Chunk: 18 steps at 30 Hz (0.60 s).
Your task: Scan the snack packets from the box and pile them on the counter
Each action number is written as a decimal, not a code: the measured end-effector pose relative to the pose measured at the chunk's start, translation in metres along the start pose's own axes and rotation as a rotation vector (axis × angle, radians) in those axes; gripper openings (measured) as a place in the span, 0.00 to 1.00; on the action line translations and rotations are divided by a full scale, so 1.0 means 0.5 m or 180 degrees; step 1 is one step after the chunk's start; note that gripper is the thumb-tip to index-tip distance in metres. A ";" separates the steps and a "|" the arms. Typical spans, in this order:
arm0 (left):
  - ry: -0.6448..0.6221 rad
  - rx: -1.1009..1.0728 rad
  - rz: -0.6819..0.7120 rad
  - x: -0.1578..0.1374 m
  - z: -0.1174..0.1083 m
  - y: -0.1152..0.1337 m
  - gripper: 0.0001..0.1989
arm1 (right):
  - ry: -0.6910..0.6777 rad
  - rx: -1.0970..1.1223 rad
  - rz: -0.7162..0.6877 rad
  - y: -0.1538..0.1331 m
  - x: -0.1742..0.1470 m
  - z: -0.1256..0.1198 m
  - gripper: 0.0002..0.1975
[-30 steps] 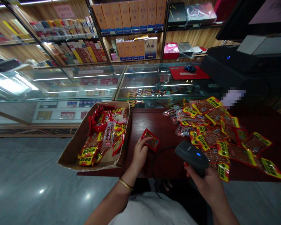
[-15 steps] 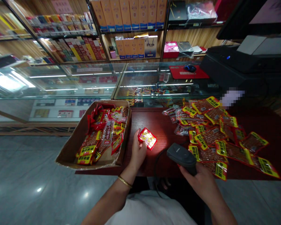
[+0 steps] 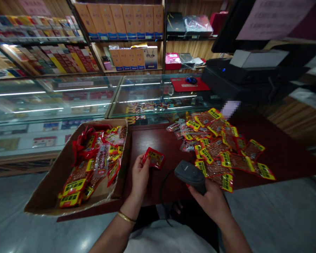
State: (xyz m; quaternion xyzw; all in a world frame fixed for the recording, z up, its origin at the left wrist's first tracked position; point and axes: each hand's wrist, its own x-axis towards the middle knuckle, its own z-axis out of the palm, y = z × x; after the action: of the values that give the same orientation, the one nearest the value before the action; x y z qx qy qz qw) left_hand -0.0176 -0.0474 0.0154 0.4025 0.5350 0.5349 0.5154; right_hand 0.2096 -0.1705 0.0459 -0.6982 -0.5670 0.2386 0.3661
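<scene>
Between thumb and fingers, my left hand (image 3: pixel 140 173) pinches a small red snack packet (image 3: pixel 154 158) just above the dark red table (image 3: pixel 144 135). My right hand (image 3: pixel 212 196) is wrapped round the handle of a black barcode scanner (image 3: pixel 189 173), whose head points left toward the packet. A cable hangs from the scanner side down past the table edge. To the left stands an open cardboard box (image 3: pixel 46 191) holding several red and yellow snack packets (image 3: pixel 75 188). A loose pile of similar packets (image 3: pixel 216 147) lies to the right, beyond the scanner.
Behind the table runs a glass display counter (image 3: pixel 91 88) with a red mouse pad (image 3: pixel 179 85) and a mouse (image 3: pixel 191 80) on top. A black monitor (image 3: pixel 231 26) and dark machine (image 3: pixel 226 79) stand at the back right. Shelves of boxes (image 3: pixel 121 21) line the wall.
The bright scanner light on the packet has gone out. My view has turned to the right, so the scene sits further left. Both hands keep their holds.
</scene>
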 end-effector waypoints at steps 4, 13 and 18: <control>-0.0453 -0.0629 -0.0411 0.012 0.085 0.039 0.18 | 0.0295 0.0327 0.0215 0.001 -0.013 -0.021 0.12; -0.1982 -0.1106 -0.1262 0.005 0.440 0.106 0.20 | 0.0877 0.0443 0.0578 0.049 -0.059 -0.067 0.15; -0.2386 -0.0830 -0.1658 -0.002 0.525 0.139 0.22 | 0.0955 0.0330 0.0626 0.055 -0.067 -0.077 0.18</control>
State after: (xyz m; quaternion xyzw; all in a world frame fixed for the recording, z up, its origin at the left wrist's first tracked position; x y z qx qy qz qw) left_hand 0.2321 0.0001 0.1116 0.3522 0.3238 0.2684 0.8361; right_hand 0.2476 -0.2144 0.0455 -0.7583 -0.4221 0.1953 0.4569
